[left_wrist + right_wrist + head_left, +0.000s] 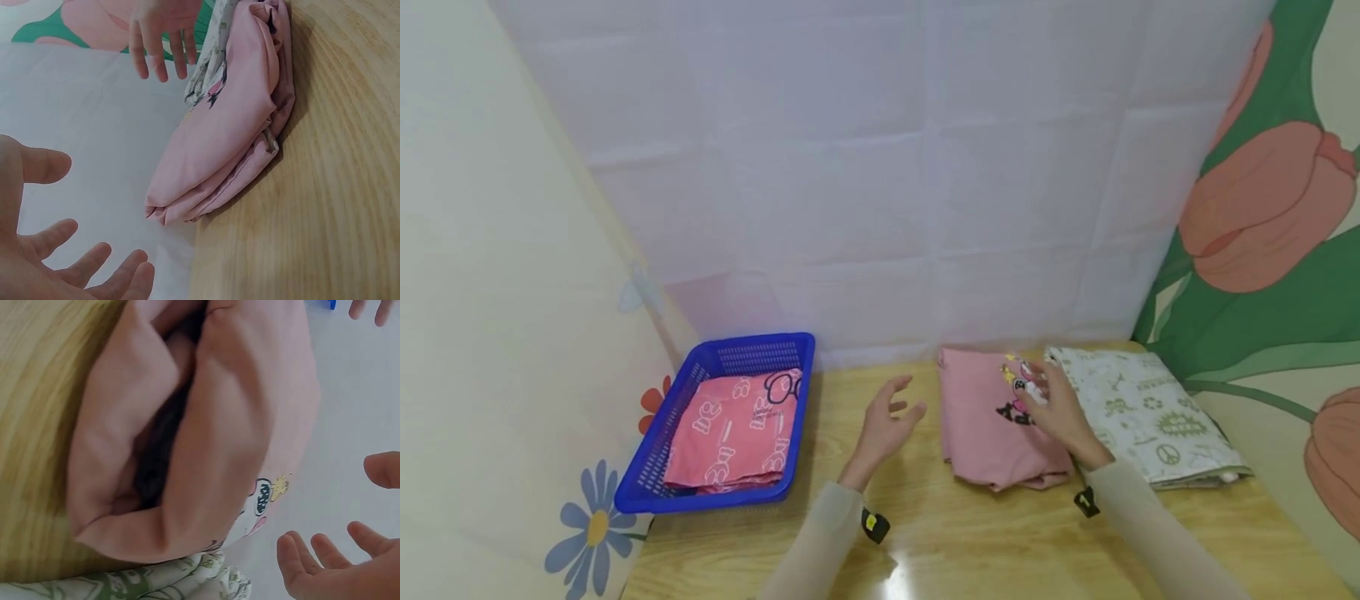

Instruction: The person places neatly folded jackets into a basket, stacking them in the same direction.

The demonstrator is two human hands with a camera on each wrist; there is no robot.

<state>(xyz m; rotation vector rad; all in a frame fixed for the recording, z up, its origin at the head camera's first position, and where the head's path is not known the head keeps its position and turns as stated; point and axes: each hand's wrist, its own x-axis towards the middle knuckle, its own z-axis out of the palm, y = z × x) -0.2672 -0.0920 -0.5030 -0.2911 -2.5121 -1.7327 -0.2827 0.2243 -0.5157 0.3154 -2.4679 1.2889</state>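
A folded pink cloth [977,417] with a cartoon print lies on the wooden table, its layers bunched at the near edge. My right hand [1060,412] hovers over its right side, fingers relaxed and holding nothing. To the left of that cloth, my left hand [886,429] is in the air with fingers spread and nothing in it. The left wrist view shows the left palm [37,250] apart from the pink bundle [219,137]. In the right wrist view, the right fingers [331,553] are apart from the cloth [231,425].
At the left stands a blue plastic basket [625,497] holding a folded coral-pink cloth [730,433] with white outlines. A folded white cloth [1150,417] with green print lies right of the pink one. White sheeting [880,208] hangs behind the table [970,542].
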